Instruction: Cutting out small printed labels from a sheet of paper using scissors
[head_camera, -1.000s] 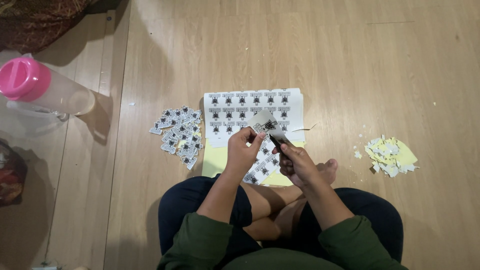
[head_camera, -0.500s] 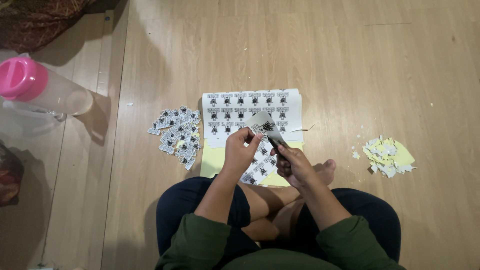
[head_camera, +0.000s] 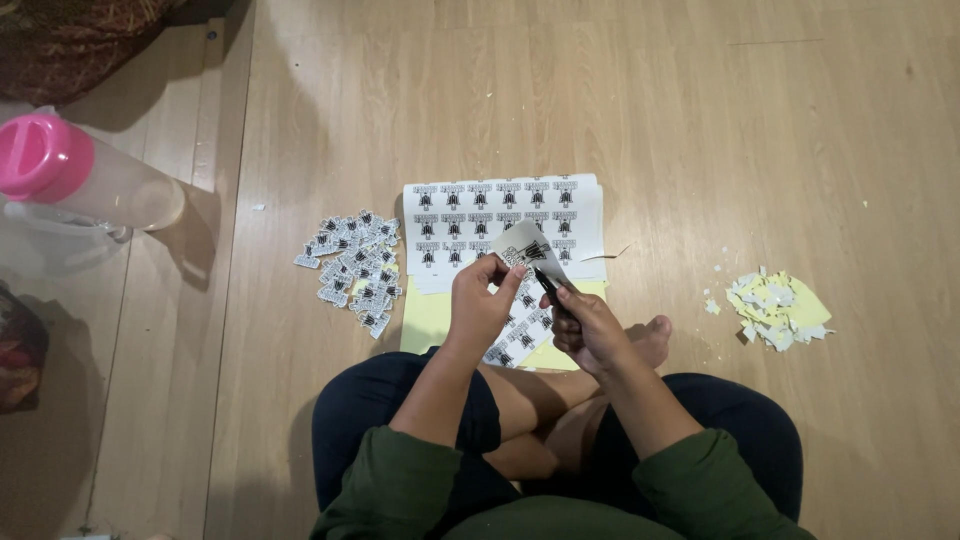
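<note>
Wooden plank floor (head_camera: 640, 110) carries every item; a person sits cross-legged at the near edge, seen from above, in a green long-sleeved top. Left hand (head_camera: 480, 305): fingers closed in a pinch on the near-left edge of a small printed paper strip (head_camera: 523, 245), held tilted above the sheets. Right hand (head_camera: 588, 328): fingers curled shut around the dark handles of a pair of scissors (head_camera: 552, 284), whose blades point up and left and meet the strip; whether the blades are parted cannot be told. Printed label sheets (head_camera: 470, 205), white with rows of small black figures, lie flat on the floor just beyond the hands, stacked slightly askew, over yellow backing paper (head_camera: 428, 318) that shows at the near-left side and under the right wrist. A partly cut sheet piece (head_camera: 520, 335) lies between the hands and the knees. Pile of cut-out labels (head_camera: 352, 265): left of the sheets, close beside them, loosely heaped. Heap of white and yellow paper scraps (head_camera: 778, 308): well apart to the right, with a few stray flecks near it. Clear plastic bottle with pink lid (head_camera: 75, 175): far left, lying on its side.
</note>
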